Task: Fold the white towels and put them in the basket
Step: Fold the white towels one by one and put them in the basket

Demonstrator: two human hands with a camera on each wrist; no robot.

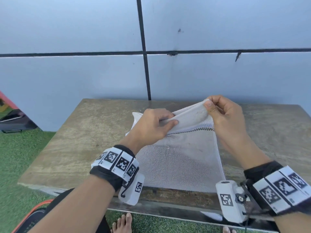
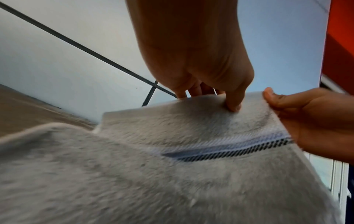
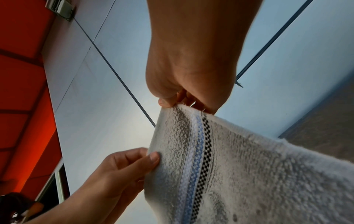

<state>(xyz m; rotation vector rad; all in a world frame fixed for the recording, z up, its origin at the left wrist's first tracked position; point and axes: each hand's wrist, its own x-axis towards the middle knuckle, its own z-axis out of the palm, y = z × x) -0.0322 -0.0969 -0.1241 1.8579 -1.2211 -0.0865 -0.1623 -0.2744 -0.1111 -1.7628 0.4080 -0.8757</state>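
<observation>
Outdoor patio-like spot, worn wooden table (image 1: 70, 140), artificial grass (image 1: 21, 153), tiled wall (image 1: 67, 31)

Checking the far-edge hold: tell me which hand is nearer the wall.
Right. The right hand pinches the towel nearest the wall; the left hand holds it lower, closer in.

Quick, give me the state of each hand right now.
Left hand: pinches the far edge of the white terry towel with the checkered stripe.
Right hand: pinches the same edge's raised corner.

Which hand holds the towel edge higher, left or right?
The right hand: it pinches the white towel at the raised far corner, above the left hand, which grips the same edge lower, nearer the table.
</observation>
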